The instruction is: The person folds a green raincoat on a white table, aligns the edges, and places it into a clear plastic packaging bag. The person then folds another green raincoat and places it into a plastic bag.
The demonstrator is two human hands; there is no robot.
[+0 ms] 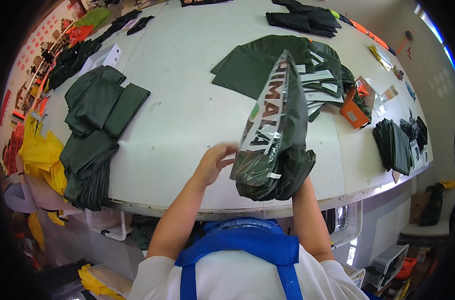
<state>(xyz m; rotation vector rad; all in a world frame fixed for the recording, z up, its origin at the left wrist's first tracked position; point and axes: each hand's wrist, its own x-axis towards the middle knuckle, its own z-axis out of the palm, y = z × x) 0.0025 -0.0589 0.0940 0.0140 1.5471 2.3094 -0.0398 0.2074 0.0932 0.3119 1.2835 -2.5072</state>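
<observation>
In front of me, above the table's near edge, a dark green folded garment (292,172) bulges at the lower end of a clear printed plastic bag (267,125). The bag's narrow top points away from me, over the table. My right hand (302,191) holds this bundle from its right underside; the bundle hides most of its fingers. Beside the bag's left edge is my left hand (218,161), its fingers apart, slightly blurred and holding nothing. Whether its fingertips touch the plastic, I cannot tell.
Dark green folded garments (100,107) are piled at the left, beside yellow fabric (43,155). More green pieces with white cards (317,76) fan out beyond the bag. An orange box (354,112) and a dark stack (391,146) sit at the right of the white table (172,100).
</observation>
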